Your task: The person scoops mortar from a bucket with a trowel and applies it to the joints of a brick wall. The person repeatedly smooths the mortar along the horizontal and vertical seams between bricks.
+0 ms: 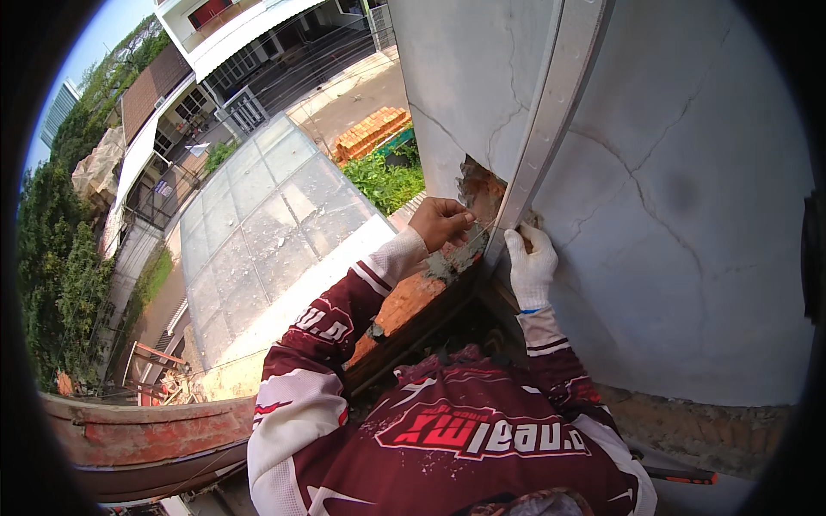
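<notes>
My bare left hand is closed in a pinch beside the broken wall edge. A faint thin line, perhaps string or wire, runs from its fingertips toward the metal bar. This long straight bar slants down along the wall corner, its lower end between my hands. My right hand, in a white knit glove, is closed at the bar's right side, thumb near the metal; what its fingers grip is hidden. Behind the hands, a jagged hole exposes brick. Grey mortar lies on the brick ledge below.
Cracked grey wall rises on both sides of the bar. Beyond the ledge, a translucent canopy roof lies lower, with stacked orange bricks and plants past it. An orange-and-black tool handle shows at lower right.
</notes>
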A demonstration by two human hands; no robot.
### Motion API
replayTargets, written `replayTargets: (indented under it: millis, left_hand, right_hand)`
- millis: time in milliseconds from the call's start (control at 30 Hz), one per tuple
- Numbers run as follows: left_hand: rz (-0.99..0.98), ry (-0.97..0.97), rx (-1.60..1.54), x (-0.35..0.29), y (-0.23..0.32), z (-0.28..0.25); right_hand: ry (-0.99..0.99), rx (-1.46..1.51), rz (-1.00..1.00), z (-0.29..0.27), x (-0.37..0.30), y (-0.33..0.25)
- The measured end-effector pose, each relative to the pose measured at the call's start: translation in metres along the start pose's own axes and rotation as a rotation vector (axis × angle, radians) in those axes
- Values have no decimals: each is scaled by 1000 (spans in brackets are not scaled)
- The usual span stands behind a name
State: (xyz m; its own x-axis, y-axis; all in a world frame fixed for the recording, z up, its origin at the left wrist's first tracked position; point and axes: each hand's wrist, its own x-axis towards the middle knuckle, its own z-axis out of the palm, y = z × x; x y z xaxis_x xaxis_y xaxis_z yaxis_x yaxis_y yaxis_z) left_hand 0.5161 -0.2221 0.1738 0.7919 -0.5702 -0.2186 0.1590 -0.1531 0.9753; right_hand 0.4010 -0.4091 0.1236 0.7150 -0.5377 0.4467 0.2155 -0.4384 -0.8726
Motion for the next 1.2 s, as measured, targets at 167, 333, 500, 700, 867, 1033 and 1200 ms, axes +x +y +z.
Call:
replayTargets:
  millis: [167, 333, 500, 700, 867, 1033, 1200]
  left_hand:
    - [40, 115, 32, 38, 0, 6]
    - [32, 223, -100, 65, 18, 26]
    - [85, 204, -90, 70, 22, 38]
    - [210, 144, -58, 68, 18, 48]
    - [59, 81, -53, 85, 13, 41]
    - [126, 21, 52, 88, 6, 38]
    - [452, -93, 236, 67, -2, 36]
  right_hand:
    - [-11, -101, -6, 1, 0, -1]
    - [10, -118, -30, 0, 1, -6]
    - [20, -129, -32, 2, 1, -4]
    - [37, -79, 17, 3, 0, 0]
    - [49, -75, -26, 5, 1, -5]
    - [46, -62, -22, 6, 0, 0]
    - [32, 23, 84, 4, 0, 8]
